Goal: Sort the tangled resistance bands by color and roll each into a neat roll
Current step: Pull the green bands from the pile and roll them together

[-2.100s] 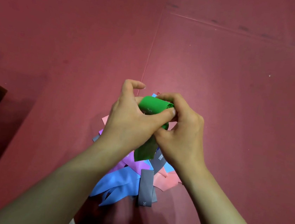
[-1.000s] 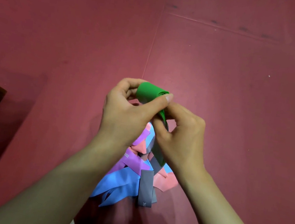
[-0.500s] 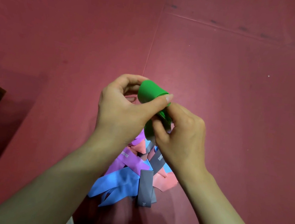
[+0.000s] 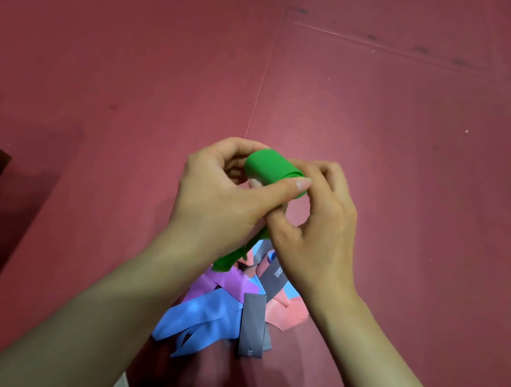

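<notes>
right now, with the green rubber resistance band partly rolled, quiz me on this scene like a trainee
1. True or false: the green rubber resistance band is fully rolled, no loose tail left.
2. Which band colour is not lying on the dark red floor mat? A blue rubber band B yellow C purple rubber band
3. Which hand's thumb lies across the roll?
Key: 1 false, a tail hangs below. 2 B. 3 left hand.
</notes>
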`<action>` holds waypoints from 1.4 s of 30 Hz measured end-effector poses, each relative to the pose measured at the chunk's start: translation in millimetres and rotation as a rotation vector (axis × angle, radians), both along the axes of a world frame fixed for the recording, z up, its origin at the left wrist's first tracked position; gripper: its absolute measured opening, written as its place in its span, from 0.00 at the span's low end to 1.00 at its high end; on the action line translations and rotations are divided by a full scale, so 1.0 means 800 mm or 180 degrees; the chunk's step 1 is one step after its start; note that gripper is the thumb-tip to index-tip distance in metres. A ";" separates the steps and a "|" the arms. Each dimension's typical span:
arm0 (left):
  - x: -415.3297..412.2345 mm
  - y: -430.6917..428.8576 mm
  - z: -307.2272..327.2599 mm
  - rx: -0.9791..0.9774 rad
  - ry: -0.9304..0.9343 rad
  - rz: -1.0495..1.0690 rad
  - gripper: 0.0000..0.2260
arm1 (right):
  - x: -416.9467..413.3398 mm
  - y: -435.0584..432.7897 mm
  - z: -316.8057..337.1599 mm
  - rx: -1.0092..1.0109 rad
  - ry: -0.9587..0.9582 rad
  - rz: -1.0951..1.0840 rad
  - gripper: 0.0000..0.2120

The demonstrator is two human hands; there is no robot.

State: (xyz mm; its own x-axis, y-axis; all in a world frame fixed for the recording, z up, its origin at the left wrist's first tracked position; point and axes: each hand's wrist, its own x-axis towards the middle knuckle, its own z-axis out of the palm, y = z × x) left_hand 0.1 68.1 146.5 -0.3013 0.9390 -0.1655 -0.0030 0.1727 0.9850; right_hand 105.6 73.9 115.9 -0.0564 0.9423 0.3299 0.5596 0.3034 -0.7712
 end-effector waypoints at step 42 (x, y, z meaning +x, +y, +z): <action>-0.007 0.000 0.001 -0.0268 0.0195 -0.0089 0.15 | 0.000 -0.001 0.006 -0.0262 0.0443 -0.0010 0.14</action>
State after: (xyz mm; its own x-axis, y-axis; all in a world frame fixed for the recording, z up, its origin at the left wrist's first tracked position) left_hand -5.8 68.4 147.2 -0.2873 0.9307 -0.2264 0.0628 0.2541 0.9651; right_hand 105.7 72.9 120.6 -0.0124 0.9666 0.2560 0.4465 0.2345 -0.8635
